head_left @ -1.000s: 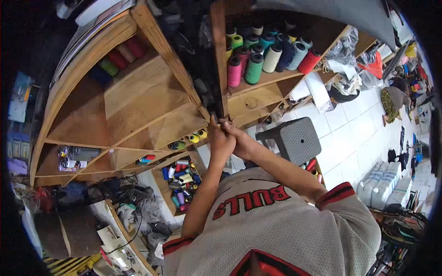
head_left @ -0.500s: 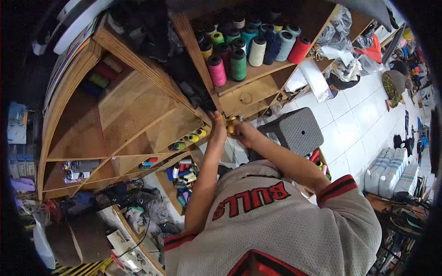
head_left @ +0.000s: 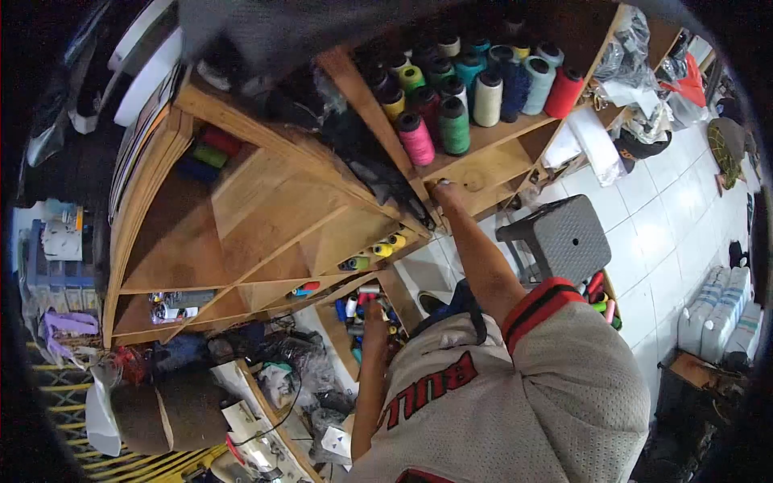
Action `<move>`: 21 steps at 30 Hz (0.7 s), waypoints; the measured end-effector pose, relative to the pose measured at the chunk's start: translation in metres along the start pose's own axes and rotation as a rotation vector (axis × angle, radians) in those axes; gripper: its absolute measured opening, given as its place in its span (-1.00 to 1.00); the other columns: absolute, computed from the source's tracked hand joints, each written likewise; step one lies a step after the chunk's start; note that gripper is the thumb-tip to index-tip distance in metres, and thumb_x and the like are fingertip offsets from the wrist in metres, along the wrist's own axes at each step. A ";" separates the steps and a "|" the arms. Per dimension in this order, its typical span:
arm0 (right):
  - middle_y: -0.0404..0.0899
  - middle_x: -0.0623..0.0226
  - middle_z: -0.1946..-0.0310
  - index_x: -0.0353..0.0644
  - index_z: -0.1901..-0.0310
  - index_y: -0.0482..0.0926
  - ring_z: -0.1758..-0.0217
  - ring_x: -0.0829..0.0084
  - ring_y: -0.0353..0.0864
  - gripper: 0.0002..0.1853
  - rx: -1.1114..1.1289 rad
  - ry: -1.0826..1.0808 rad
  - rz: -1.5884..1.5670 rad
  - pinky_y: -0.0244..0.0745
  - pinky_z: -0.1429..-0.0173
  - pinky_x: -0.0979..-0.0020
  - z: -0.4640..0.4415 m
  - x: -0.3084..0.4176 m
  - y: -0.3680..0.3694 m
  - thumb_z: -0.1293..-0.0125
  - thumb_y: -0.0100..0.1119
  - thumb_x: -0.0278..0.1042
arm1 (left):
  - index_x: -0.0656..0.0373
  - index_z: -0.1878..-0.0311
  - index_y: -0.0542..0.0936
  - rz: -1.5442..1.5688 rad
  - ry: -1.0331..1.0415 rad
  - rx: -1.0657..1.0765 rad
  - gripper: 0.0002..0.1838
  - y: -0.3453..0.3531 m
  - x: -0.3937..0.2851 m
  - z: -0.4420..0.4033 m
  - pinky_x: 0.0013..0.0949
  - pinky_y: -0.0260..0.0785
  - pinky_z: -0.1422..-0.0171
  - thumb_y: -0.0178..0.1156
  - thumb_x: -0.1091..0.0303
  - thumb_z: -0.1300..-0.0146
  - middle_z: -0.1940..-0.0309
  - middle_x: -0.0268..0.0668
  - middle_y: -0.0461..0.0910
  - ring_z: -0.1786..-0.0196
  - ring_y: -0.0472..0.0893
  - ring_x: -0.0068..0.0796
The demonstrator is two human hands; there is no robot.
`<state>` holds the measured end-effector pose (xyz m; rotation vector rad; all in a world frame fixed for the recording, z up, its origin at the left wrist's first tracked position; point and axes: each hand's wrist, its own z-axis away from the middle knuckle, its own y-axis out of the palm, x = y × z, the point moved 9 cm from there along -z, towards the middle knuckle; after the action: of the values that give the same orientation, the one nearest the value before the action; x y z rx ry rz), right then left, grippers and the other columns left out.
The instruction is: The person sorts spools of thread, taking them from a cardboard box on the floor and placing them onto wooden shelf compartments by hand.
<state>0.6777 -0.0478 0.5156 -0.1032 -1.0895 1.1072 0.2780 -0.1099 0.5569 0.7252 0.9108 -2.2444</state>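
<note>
My right hand (head_left: 445, 193) reaches to the upright edge of the wooden shelf unit (head_left: 515, 161), just beneath the row of thread cones. Its fingers are mostly hidden, and I cannot make out whether anything is in them. A pink thread cone (head_left: 416, 141) and a green thread cone (head_left: 455, 129) stand above that hand. Lower down, my left hand (head_left: 373, 318) is over a bin of mixed thread spools (head_left: 352, 308). It looks small and blurred, so its finger position is unclear.
A slanted wooden cabinet (head_left: 266, 209) with compartments stands at left, with yellow thread spools (head_left: 390, 245) in one. A grey plastic stool (head_left: 568, 239) is on the white tiled floor (head_left: 644, 217). Wrapped white bundles (head_left: 713, 310) lie at right. Plastic bags (head_left: 314, 362) are heaped at lower left.
My hands were close together at the shelf corner, with something gold-coloured by the right one. They are now apart: the left has dropped to the bin, the right stays by the shelf. The view has shifted.
</note>
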 end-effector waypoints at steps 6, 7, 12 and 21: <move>0.62 0.04 0.32 -0.32 0.15 0.54 0.29 0.03 0.61 -0.46 -0.272 0.083 -0.193 0.46 0.23 0.08 -0.035 -0.022 0.044 -0.09 0.15 0.08 | 0.17 -0.40 0.09 0.259 0.049 -0.250 -0.30 -0.050 -0.033 0.045 -0.28 0.27 -0.17 -0.09 -0.04 -0.32 -0.26 -0.13 0.28 -0.14 0.40 -0.26; 0.62 0.01 0.33 -0.33 0.19 0.57 0.25 0.02 0.61 -0.48 -0.249 -0.036 -0.144 0.46 0.18 0.08 -0.029 -0.012 0.038 -0.06 0.17 0.06 | 0.15 -0.37 0.13 0.423 0.038 -0.330 -0.38 -0.047 -0.059 0.061 -0.26 0.26 -0.19 -0.02 0.15 -0.30 -0.23 -0.15 0.29 -0.16 0.38 -0.24; 0.63 0.00 0.27 -0.32 0.19 0.59 0.13 0.06 0.62 -0.55 -0.176 -0.062 -0.141 0.46 0.07 0.17 -0.055 -0.035 0.055 -0.04 0.19 -0.06 | 0.24 -0.38 0.12 -0.029 0.029 -0.109 -0.32 -0.044 0.028 -0.005 -0.29 0.25 -0.19 -0.11 -0.04 -0.36 -0.22 -0.01 0.31 -0.21 0.36 -0.25; 0.62 0.11 0.24 -0.34 0.11 0.55 0.20 0.20 0.62 -0.54 -0.303 -0.101 -0.430 0.45 0.09 0.28 -0.054 -0.083 0.027 -0.06 0.29 -0.14 | 0.28 -0.20 0.38 0.019 0.221 -0.056 -0.55 -0.021 -0.085 0.013 -0.37 0.30 -0.15 0.03 0.21 -0.35 -0.03 -0.02 0.50 -0.06 0.50 -0.29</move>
<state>0.6987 -0.0744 0.4184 -0.0483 -1.2922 0.5635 0.3169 -0.0797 0.6309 0.9652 1.0616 -2.1424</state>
